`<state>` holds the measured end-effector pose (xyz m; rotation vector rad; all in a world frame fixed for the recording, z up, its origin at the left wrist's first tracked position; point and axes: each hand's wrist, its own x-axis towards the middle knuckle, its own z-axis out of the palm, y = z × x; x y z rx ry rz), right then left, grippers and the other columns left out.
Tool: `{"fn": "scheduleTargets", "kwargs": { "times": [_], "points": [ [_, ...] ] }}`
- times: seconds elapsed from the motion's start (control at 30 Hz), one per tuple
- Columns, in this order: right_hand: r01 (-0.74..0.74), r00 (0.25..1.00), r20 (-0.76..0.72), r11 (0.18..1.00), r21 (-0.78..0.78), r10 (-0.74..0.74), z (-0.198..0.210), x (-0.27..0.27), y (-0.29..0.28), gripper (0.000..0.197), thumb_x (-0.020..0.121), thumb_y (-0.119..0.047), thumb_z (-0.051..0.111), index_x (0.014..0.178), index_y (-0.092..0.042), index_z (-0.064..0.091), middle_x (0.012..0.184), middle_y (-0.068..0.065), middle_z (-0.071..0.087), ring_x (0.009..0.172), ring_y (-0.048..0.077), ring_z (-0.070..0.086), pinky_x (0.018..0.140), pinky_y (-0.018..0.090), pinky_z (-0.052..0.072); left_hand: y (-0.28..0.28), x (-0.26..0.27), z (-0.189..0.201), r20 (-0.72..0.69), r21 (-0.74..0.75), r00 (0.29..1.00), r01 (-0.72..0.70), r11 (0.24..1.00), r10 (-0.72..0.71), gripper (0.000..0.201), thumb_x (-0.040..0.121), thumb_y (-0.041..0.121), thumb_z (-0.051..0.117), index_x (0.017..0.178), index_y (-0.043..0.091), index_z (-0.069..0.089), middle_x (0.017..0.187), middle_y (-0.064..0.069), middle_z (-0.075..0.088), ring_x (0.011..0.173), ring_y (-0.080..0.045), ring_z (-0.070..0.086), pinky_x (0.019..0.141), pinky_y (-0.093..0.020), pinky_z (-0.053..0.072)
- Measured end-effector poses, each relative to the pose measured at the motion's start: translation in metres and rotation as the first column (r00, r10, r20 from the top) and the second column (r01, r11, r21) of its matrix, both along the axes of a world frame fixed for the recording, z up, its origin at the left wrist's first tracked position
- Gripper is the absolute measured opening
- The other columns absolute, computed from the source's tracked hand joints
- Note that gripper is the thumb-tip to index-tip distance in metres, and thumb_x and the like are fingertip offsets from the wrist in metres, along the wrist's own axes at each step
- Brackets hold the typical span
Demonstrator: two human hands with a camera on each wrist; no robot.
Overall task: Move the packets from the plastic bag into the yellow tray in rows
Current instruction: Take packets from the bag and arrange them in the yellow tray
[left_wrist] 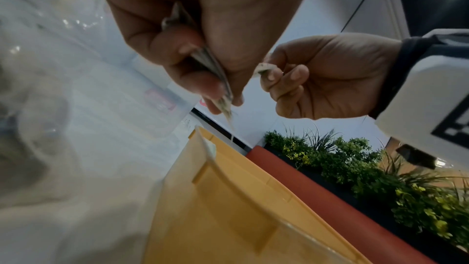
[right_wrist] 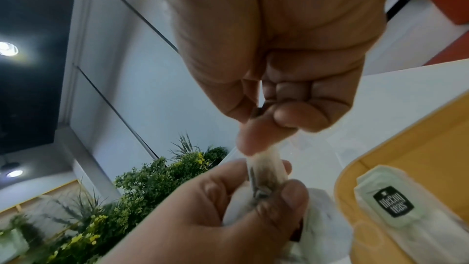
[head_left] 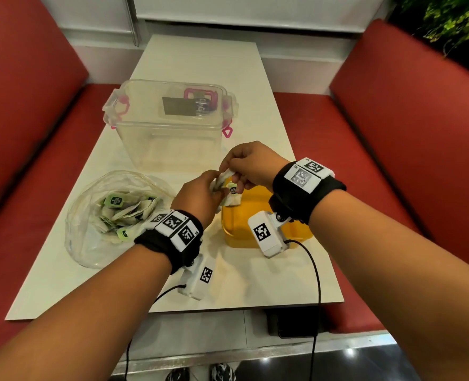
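Note:
On the left of the table lies a clear plastic bag (head_left: 95,243) with several green-and-white tea packets (head_left: 123,210) inside. The yellow tray (head_left: 236,235) sits to its right, with one packet (head_left: 232,198) (right_wrist: 388,204) at its far left corner. Above that corner my left hand (head_left: 214,185) grips a small bunch of packets (left_wrist: 210,63). My right hand (head_left: 229,171) pinches the top of one packet (right_wrist: 266,168) between thumb and forefinger. This packet's lower end lies against the left fingers (right_wrist: 291,194). The wrist views show the tray as an orange-yellow wall (left_wrist: 228,208) (right_wrist: 418,127).
A clear lidless box (head_left: 170,119) with pink latches stands behind the hands, a dark card in it. Red benches (head_left: 392,133) flank the white table (head_left: 200,59). Cables hang from both wrist cameras over the near table edge (head_left: 227,309).

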<state>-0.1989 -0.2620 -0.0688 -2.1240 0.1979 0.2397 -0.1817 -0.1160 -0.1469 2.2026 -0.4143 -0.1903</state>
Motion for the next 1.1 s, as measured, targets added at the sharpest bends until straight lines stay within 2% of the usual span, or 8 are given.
{"fn": "scheduleTargets", "kwargs": {
  "times": [0.2,0.3,0.43,0.57,0.7,0.87,1.0,1.1],
  "points": [
    [-0.162,0.987,-0.025,0.985,-0.065,0.161,0.006,0.000,-0.007,0.022,0.089,-0.022,0.066,0.106,-0.008,0.065,0.080,0.003,0.070,0.070,0.022,0.072,0.058,0.021,0.055,0.002,0.000,0.003,-0.117,-0.087,0.992,0.032,0.996,-0.042,0.009,0.094,0.018,0.054,0.096,0.017,0.062,0.074,-0.005,0.063,0.056,-0.019,0.061,0.053,-0.029,0.050],
    [-0.183,0.982,0.010,0.959,-0.217,0.190,0.007,0.003,-0.012,0.015,0.093,-0.018,0.060,0.105,-0.009,0.065,0.076,0.000,0.067,0.063,0.016,0.071,0.058,0.019,0.054,0.005,0.002,0.003,-0.128,-0.151,0.987,0.074,0.986,-0.094,0.007,0.094,0.022,0.059,0.087,0.020,0.061,0.068,-0.005,0.060,0.056,-0.022,0.059,0.050,-0.029,0.048],
    [-0.166,0.969,0.086,0.866,-0.472,0.233,0.009,0.010,-0.017,0.016,0.093,-0.027,0.060,0.099,-0.016,0.070,0.065,-0.008,0.058,0.055,0.006,0.057,0.053,0.017,0.038,0.009,0.005,-0.001,-0.149,-0.169,0.985,0.059,0.984,-0.084,0.012,0.094,0.023,0.060,0.097,0.012,0.064,0.067,-0.004,0.060,0.053,-0.019,0.057,0.046,-0.026,0.047],
    [-0.207,0.958,0.039,0.779,-0.592,0.284,0.014,0.015,-0.015,0.020,0.092,-0.030,0.060,0.104,-0.018,0.070,0.088,-0.002,0.063,0.077,0.013,0.052,0.064,0.024,0.036,0.011,0.006,-0.002,-0.152,-0.132,0.987,0.026,0.991,-0.046,0.030,0.092,0.025,0.062,0.121,0.016,0.059,0.087,-0.006,0.061,0.046,-0.013,0.054,0.042,-0.019,0.044],
    [-0.304,0.937,-0.042,0.752,-0.584,0.346,0.016,0.014,-0.011,0.015,0.094,-0.027,0.058,0.100,-0.017,0.068,0.078,-0.008,0.064,0.062,0.007,0.058,0.062,0.022,0.041,0.009,0.006,0.005,-0.161,-0.154,0.982,0.078,0.985,-0.103,0.041,0.092,0.025,0.062,0.131,0.025,0.050,0.098,-0.007,0.057,0.047,-0.013,0.053,0.042,-0.019,0.044],
    [-0.272,0.947,-0.004,0.798,-0.538,0.321,0.015,0.016,-0.008,0.008,0.090,-0.022,0.064,0.094,-0.016,0.068,0.059,-0.014,0.058,0.051,0.001,0.059,0.052,0.013,0.041,0.007,0.011,0.000,-0.162,-0.155,0.980,0.093,0.984,-0.118,0.011,0.092,0.024,0.062,0.096,0.013,0.062,0.077,-0.009,0.063,0.050,-0.017,0.054,0.047,-0.027,0.047],
    [-0.250,0.962,-0.011,0.861,-0.444,0.274,0.014,0.022,-0.010,0.007,0.087,-0.014,0.068,0.092,-0.012,0.065,0.065,-0.011,0.063,0.050,-0.001,0.063,0.059,0.014,0.052,0.008,0.012,-0.005,-0.203,-0.181,0.975,0.050,0.982,-0.087,0.015,0.092,0.023,0.063,0.100,0.010,0.063,0.072,-0.005,0.060,0.049,-0.016,0.054,0.045,-0.025,0.046],
    [-0.217,0.972,-0.016,0.865,-0.453,0.236,0.013,0.026,-0.013,0.005,0.085,-0.011,0.070,0.086,-0.010,0.066,0.059,-0.011,0.065,0.047,-0.001,0.063,0.059,0.015,0.053,0.011,0.014,-0.010,-0.241,-0.191,0.970,-0.005,0.982,-0.042,0.018,0.092,0.022,0.063,0.109,0.015,0.060,0.086,-0.009,0.061,0.051,-0.019,0.054,0.047,-0.026,0.045]
  ]
}}
